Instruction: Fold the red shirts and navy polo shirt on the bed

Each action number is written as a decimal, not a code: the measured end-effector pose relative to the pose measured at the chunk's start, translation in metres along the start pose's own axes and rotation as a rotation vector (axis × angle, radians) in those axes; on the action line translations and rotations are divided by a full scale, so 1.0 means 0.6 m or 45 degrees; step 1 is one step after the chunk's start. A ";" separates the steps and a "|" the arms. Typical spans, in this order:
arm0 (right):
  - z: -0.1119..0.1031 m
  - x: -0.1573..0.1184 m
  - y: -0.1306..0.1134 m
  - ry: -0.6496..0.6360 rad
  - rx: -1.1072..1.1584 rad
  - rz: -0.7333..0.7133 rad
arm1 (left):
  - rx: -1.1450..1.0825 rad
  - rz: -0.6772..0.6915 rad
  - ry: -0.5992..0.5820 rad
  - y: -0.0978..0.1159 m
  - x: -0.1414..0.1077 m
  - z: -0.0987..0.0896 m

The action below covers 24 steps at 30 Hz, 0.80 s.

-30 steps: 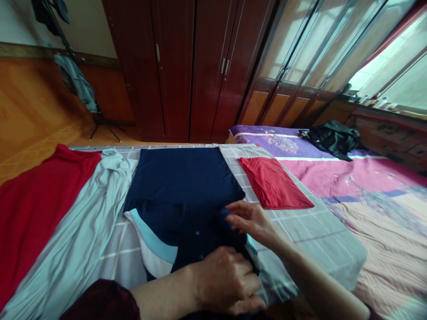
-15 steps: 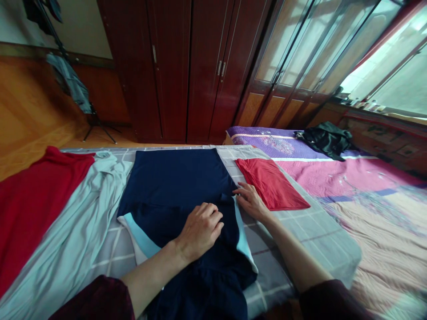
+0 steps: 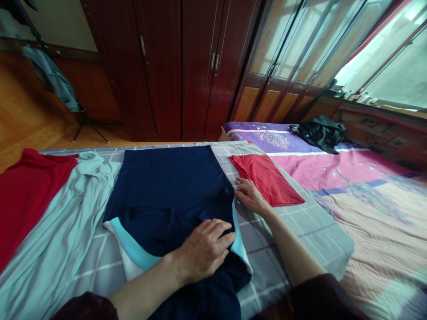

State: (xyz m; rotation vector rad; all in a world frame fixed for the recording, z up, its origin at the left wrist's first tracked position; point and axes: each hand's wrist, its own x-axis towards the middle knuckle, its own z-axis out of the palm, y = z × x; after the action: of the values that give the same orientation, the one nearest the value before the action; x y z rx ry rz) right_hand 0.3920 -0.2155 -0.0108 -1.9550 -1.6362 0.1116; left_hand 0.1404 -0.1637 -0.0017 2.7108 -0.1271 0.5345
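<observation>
A navy garment [image 3: 167,173] with light-blue and white side panels lies spread on the grey checked cloth, its near part bunched and folded over. Across its lower right part reaches my left hand [image 3: 208,244], palm down, fingers bent and a little apart, with nothing seen in them. My right hand [image 3: 250,195] is at the garment's right edge, where its thumb and fingers appear closed on the fabric; the index finger sticks out slightly. Just beyond that hand lies a folded red cloth piece [image 3: 267,180]. The garment's near end runs under my left forearm and is partly hidden.
To the left lie a pale green garment [image 3: 66,218] and a red garment [image 3: 30,195]. A grey checked cloth [image 3: 320,235] covers the surface. On the right is a bed with a patterned cover [image 3: 367,213] and a black bundle [image 3: 320,132]. Dark red wardrobes [image 3: 196,71] stand behind.
My left hand has moved nearer and to the right over the navy garment. My right hand stays at the garment's right edge. The whole view has shifted slightly.
</observation>
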 end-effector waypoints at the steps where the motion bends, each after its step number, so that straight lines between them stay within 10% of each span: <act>1: -0.002 0.000 0.000 -0.010 0.005 -0.007 | 0.003 0.026 -0.021 0.004 0.000 0.000; 24: 0.011 0.006 0.025 0.015 -0.048 0.021 | 0.407 0.291 -0.024 0.003 0.019 0.017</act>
State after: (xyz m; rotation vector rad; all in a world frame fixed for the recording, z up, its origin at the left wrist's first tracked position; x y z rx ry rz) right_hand 0.4033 -0.2113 -0.0222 -1.9937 -1.6256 0.0759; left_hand 0.1543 -0.1693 -0.0055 3.0330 -0.3910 0.6422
